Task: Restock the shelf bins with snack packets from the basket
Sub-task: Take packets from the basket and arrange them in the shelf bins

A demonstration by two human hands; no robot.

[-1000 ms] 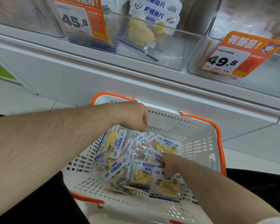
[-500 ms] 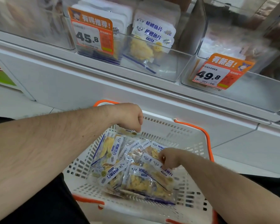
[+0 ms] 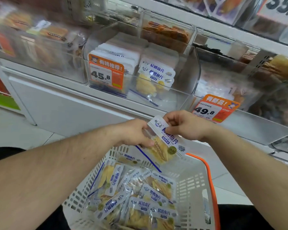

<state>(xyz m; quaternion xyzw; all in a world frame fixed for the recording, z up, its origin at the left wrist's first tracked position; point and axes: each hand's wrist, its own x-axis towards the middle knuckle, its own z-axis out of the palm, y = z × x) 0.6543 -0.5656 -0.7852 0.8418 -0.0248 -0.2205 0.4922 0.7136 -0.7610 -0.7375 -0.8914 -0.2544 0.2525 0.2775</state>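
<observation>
Both hands are up above the basket [image 3: 196, 185], sharing a small stack of fish-fillet packets [image 3: 163, 143]. The left hand [image 3: 133, 133] is closed on the stack's lower left edge, thumb on top. The right hand [image 3: 186, 125] pinches the white header end, thumb and fingers folded over the printed label. How many packets are in the stack is hard to tell; the layered header edges suggest more than one.

The stack's long axis runs diagonally: header far and left, clear window end near and right, sagging over the basket's far rim.

The likely target is the clear shelf bin [image 3: 186, 70] with the 45.8 price tag [image 3: 106, 74]: the same packets stand in rows inside it, headers up. It sits farther off and higher than the hands, slightly to the left. The left hand lies a little nearer its open top. The neighbouring bin to the right, tagged 49.8 [image 3: 214, 108], holds different, darker stock, blurred.

Judgement: the stack wants turning until the headers point up before it goes over the bin's front wall and in front of the standing rows.

Many more packets [image 3: 140, 196] lie loose in the basket, so restocking is far from finished.
</observation>
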